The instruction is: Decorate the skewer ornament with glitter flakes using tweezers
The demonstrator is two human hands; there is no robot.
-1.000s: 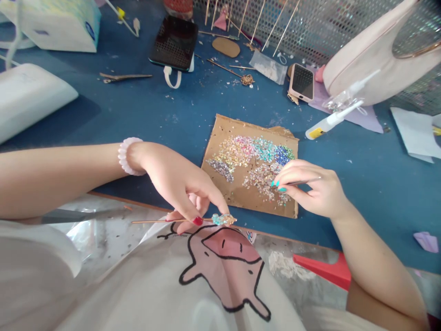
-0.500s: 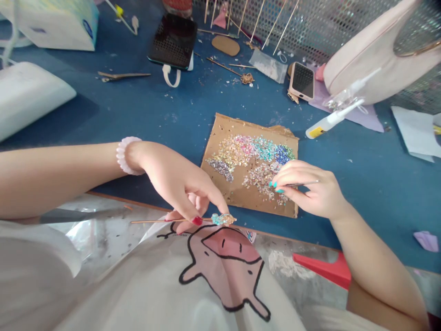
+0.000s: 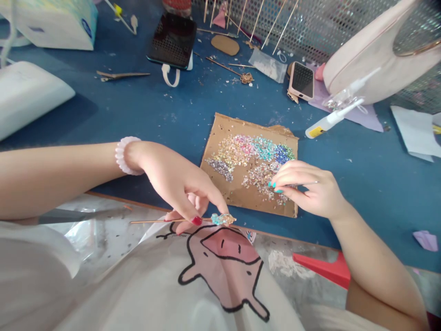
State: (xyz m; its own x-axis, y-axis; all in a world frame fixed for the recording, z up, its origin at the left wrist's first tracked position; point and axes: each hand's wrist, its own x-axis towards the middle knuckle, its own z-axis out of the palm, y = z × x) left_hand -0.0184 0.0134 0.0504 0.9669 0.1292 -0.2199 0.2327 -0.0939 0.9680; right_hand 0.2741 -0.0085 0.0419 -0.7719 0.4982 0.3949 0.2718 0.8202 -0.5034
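Note:
My left hand (image 3: 179, 181), with a pale bead bracelet at the wrist, pinches a thin wooden stick (image 3: 151, 221) held level at the table's near edge; the stick's right end carries a small glittery ornament (image 3: 223, 219). My right hand (image 3: 306, 188) is closed on a thin metal tool (image 3: 305, 184), its tip down among loose sequins (image 3: 255, 158) spread in coloured patches on a brown cardboard sheet (image 3: 220, 133).
On the blue table lie a glue bottle (image 3: 330, 120), two phones (image 3: 174, 40) (image 3: 302, 81), a small plastic bag (image 3: 268, 65), more sticks by a mesh panel (image 3: 310, 27), a white box (image 3: 51, 23) and a white device (image 3: 27, 94) at left. A red piece (image 3: 324, 269) sits near my lap.

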